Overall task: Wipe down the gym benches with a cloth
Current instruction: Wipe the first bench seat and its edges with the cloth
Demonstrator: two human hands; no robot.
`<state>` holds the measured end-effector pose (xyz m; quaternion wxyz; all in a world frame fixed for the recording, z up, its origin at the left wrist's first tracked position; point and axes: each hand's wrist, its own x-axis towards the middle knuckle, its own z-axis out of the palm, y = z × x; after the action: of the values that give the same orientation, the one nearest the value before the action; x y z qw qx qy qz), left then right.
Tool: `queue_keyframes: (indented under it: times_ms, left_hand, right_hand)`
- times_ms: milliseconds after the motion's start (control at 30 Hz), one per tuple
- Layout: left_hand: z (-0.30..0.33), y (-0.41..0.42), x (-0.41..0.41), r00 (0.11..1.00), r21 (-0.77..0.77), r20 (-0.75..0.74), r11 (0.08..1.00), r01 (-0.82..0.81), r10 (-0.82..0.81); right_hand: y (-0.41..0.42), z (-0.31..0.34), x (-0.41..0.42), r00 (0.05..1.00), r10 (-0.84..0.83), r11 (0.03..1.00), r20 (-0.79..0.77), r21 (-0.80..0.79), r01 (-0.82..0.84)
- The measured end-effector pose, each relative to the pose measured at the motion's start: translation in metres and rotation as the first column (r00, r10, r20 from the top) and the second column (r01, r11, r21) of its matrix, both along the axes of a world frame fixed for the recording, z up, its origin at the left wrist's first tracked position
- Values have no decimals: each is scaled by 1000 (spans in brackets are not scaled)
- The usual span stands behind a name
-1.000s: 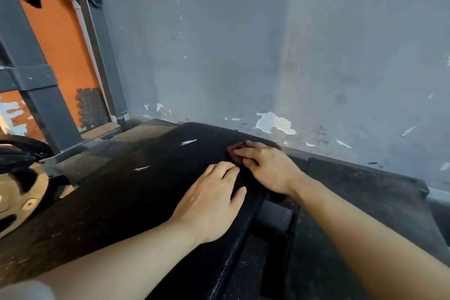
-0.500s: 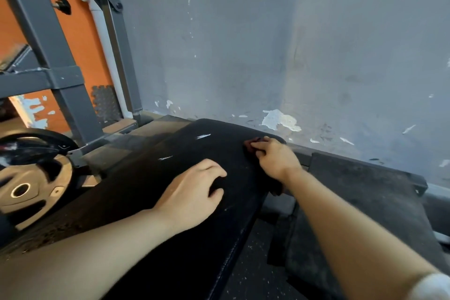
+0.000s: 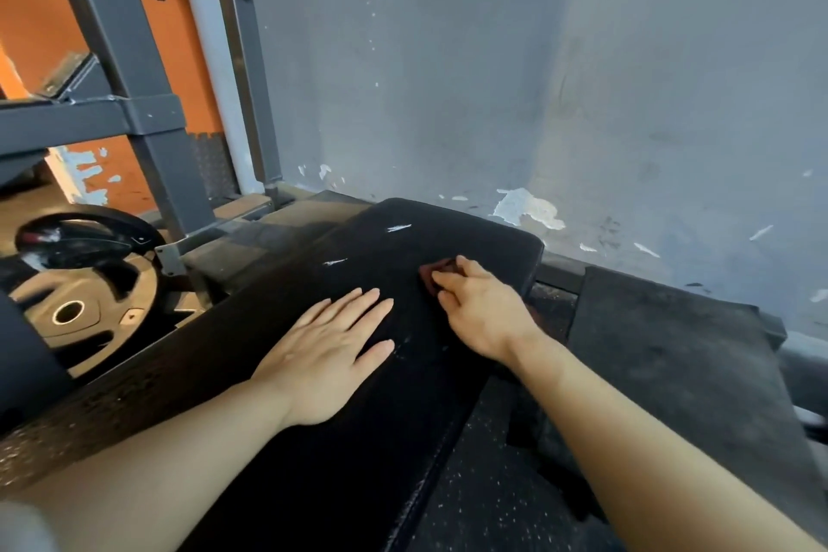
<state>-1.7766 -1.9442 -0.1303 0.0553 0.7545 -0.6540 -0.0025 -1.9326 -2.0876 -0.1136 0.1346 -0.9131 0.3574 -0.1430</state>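
Note:
A black padded gym bench [image 3: 381, 439] runs from the lower left toward the grey wall, with small white tears in its top. My left hand [image 3: 329, 354] lies flat on the pad, fingers straight and spread. My right hand [image 3: 481, 309] sits further along, near the bench's far end, with curled fingers holding a small dark red cloth [image 3: 435, 271] against the pad. Most of the cloth is hidden under that hand.
A grey steel rack frame [image 3: 134, 103] stands at the left with a weight plate [image 3: 76, 305] at its foot. A black rubber mat [image 3: 672, 363] lies on the floor to the right. The peeling grey wall [image 3: 537, 81] closes off the far end.
My left hand has flattened, its fingers now straight on the pad. My right hand with the cloth has slid a little back from the bench's far edge toward me.

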Motion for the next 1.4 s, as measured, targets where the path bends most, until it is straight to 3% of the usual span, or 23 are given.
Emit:
queue_keyframes:
  times_ms: [100,167,300,467,633,667,767,833,1000,1133,1200,1333,1400]
  left_hand:
    - [0,0,-1,1000,25,11,1000,-14,14]
    - [2,0,-3,1000,32,2,999,-15,15]
    - [4,-1,-5,999,55,12,998,-31,31]
    - [4,-1,-5,999,73,28,996,-45,43]
    - [3,0,-5,999,63,21,997,-41,40]
    - [3,0,-4,999,58,24,997,-44,42]
    - [5,0,-5,998,65,34,997,-47,45]
    - [5,1,-6,999,64,26,997,-42,40]
    - [4,5,-9,999,-7,13,999,-50,50]
    - [10,11,-16,992,-148,-57,982,-116,109]
    - [16,20,-15,986,-213,-79,964,-159,146]
    - [32,52,12,969,-20,-160,981,-192,187]
    - [32,73,31,968,74,-115,974,-216,223]
  right_hand:
    - [22,-2,-18,977,213,977,-7,3,-213]
    - [-1,2,-28,989,135,990,-65,-19,-136]
    - [-7,6,-12,991,-128,991,-33,28,129]
    - [22,5,-11,986,137,990,-96,34,-134]
    - [-9,8,-9,988,-144,987,-64,56,148]
    - [1,5,-2,989,-140,989,-56,46,143]
    - [30,2,3,993,108,992,-50,74,-104]
    - [23,7,-8,981,182,974,-73,146,-170]
    - [14,12,-4,988,-150,981,-25,119,152]
    - [49,12,7,991,126,973,-51,199,-113]
    - [37,18,-4,987,143,959,-73,257,-120]
    - [27,16,-11,989,-92,982,-120,156,110]
    - [47,12,6,991,-51,987,-120,144,68]
